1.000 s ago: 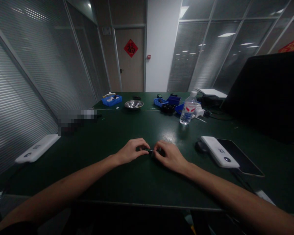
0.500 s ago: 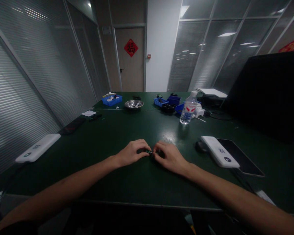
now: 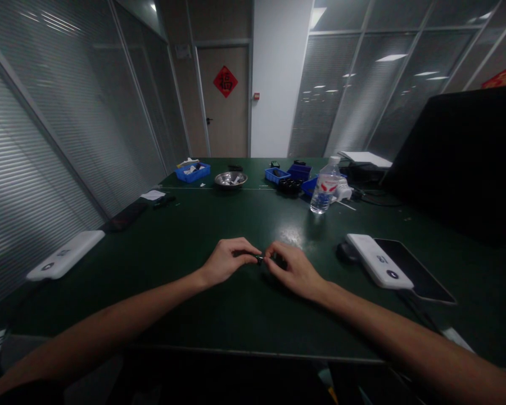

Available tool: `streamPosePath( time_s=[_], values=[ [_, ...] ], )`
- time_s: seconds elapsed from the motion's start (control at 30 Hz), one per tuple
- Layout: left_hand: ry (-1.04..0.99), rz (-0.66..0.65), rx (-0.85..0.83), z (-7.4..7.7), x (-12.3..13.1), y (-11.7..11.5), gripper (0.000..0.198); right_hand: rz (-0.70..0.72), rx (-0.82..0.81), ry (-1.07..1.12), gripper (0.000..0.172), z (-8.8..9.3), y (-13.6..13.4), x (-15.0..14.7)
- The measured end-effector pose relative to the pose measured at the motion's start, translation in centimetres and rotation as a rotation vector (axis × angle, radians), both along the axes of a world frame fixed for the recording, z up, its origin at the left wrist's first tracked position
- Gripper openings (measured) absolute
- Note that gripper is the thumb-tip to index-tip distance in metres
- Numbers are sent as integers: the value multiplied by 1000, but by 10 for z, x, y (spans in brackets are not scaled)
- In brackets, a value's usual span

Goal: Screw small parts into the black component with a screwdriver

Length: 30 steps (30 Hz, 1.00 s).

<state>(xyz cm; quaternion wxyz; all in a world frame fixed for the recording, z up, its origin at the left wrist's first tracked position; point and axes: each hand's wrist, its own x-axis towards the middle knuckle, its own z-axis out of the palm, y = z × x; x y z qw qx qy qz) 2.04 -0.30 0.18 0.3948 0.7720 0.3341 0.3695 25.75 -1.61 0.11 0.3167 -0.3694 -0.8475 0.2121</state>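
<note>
Just above the green tabletop (image 3: 219, 219), my left hand (image 3: 230, 261) pinches a small dark piece (image 3: 259, 260) between thumb and fingers. Its kind is too small to make out; a bright glint shows on it. From the other side my right hand (image 3: 293, 267) closes thumb and forefinger at the right end of that piece. Whether its fingertips grip the same piece or another tiny part is hidden. Both hands nearly meet in the middle of the view.
A water bottle (image 3: 325, 187) stands beyond my right hand. White power banks lie left (image 3: 67, 256) and right (image 3: 379, 261), the right one against a dark tablet (image 3: 417, 270). Farther back are a metal bowl (image 3: 231, 180), a blue basket (image 3: 193, 172) and a large black screen (image 3: 459, 169).
My left fingers have straightened somewhat and shifted slightly over the small piece. The right fingertips have risen a little. Everything else on the table stays in place.
</note>
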Motion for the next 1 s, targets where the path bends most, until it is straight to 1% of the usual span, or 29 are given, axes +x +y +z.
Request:
streamPosePath(
  time_s=[0.17, 0.4, 0.5, 0.67, 0.77, 0.87, 1.0],
  values=[
    [-63, 24, -3, -3, 1, -2, 18, 9, 5, 48, 8, 0, -1, 1],
    [-182, 44, -49, 4, 9, -10, 15, 14, -7, 117, 9, -2, -4, -3],
    [-193, 57, -50, 4, 11, -10, 14, 7, 4, 128, 8, -3, -4, -4],
    [-134, 31, -43, 1, 7, -4, 17, -29, 11, 86, 7, -1, -2, -3],
    [-48, 21, -27, 2, 4, 0, 20, -51, 2, 42, 8, -1, 1, -1],
    [47, 8, -51, 2, 2, 3, 24, -74, -9, -5, 8, -3, 5, 0],
    [96, -31, -69, -3, 1, 6, 32, -96, -17, -55, 9, -4, 8, 2]
  ],
)
